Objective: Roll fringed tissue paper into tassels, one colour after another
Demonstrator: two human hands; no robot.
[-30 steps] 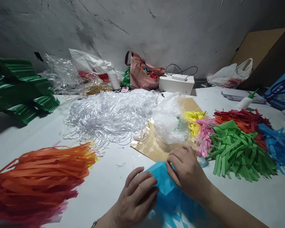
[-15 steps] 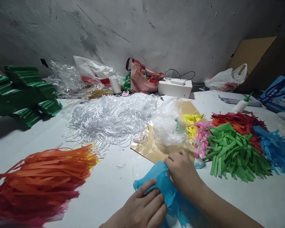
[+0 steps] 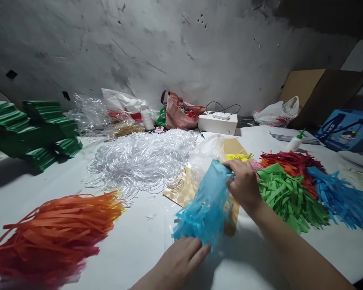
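Note:
A light-blue tissue-paper fringe (image 3: 204,201) is raised at a slant above the white table, with its strips hanging toward me. My right hand (image 3: 243,183) pinches its uncut upper edge. Down at the strip ends, my left hand (image 3: 181,257) touches the blue strips with its fingers loosely bent; it does not visibly grip them. Behind the fringe lie a tan cardboard sheet (image 3: 174,191) and a crumpled clear plastic bag (image 3: 198,161). A green fringe (image 3: 290,199) lies just right of my right hand.
An orange and red fringe pile (image 3: 60,225) lies at left. White cord (image 3: 142,161) is heaped mid-table. Red fringe (image 3: 293,163) and darker blue fringe (image 3: 345,197) are at right, near a glue bottle (image 3: 295,143). Green folded stacks (image 3: 39,133) stand far left.
My right hand has lifted the blue fringe's upper edge up and away from me, so the bunched sheet now hangs spread out. My left hand has moved slightly down, to the strip ends.

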